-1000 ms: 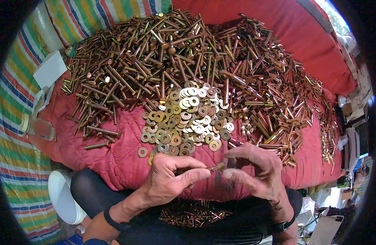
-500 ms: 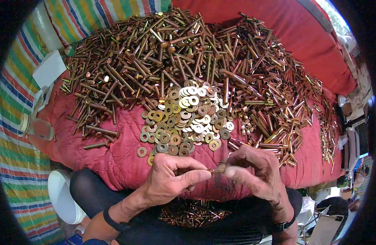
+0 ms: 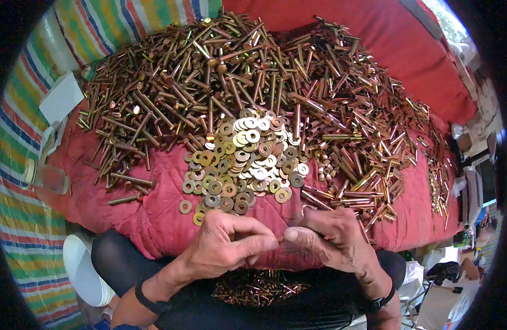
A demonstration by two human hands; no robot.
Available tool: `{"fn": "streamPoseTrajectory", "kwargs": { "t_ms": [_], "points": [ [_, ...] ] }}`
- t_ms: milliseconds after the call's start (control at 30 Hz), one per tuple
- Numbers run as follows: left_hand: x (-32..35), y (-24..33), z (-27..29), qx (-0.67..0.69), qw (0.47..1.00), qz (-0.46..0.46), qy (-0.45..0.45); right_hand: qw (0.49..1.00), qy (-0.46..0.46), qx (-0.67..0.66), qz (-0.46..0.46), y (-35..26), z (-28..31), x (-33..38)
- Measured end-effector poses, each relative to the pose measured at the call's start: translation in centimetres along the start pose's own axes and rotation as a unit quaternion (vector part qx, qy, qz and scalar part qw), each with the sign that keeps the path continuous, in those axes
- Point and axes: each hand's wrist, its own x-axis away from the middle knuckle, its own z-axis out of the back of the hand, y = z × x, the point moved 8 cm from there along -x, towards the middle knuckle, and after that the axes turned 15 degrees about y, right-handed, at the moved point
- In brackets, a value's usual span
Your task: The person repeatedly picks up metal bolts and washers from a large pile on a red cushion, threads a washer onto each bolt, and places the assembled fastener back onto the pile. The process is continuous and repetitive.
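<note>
Left hand (image 3: 223, 247) curled, fingertips pinched together against those of the right hand (image 3: 330, 242), just below the near edge of the washer pile (image 3: 245, 162). Right hand likewise closed to a pinch, thumb meeting the left thumb. Something small apparently nipped between the two sets of fingertips, but hidden by the fingers; cannot tell what. Washer pile lying on a red quilted cloth (image 3: 149, 220), flat rings in brass and silver tones. Behind and to both sides of the washer pile, a broad heap of long brass-coloured bolts (image 3: 253, 71). Below the washer pile, past the hands, more small brass pieces gathered in a dark lap (image 3: 253, 289). Far left of the washer pile, a white paper sheet (image 3: 61, 98) and a clear bottle (image 3: 44, 177).
</note>
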Motion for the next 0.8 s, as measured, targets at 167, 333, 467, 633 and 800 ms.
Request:
{"fn": "streamPoseTrajectory", "kwargs": {
  "t_ms": [167,333,467,633,800],
  "points": [
    [1.1,3.5,-1.3,-0.252,0.913,-0.318,-0.048,0.974,0.063,0.215,0.037,-0.1,6.0,-1.0],
    [0.7,6.4,6.7,-0.367,0.802,-0.394,0.259,0.91,-0.043,0.411,0.033,2.4,8.0,0.2],
    [0.1,6.8,11.3,-0.497,0.685,-0.385,0.368,0.891,0.009,0.451,0.053,3.8,7.4,-0.2],
    [-0.8,5.8,14.2,-0.584,0.622,-0.349,0.387,0.913,0.087,0.382,0.112,2.9,6.1,-0.9],
    [-1.7,3.1,15.1,-0.665,0.613,-0.256,0.341,0.888,0.02,0.437,0.143,4.3,3.2,-1.6]
  ]
}}
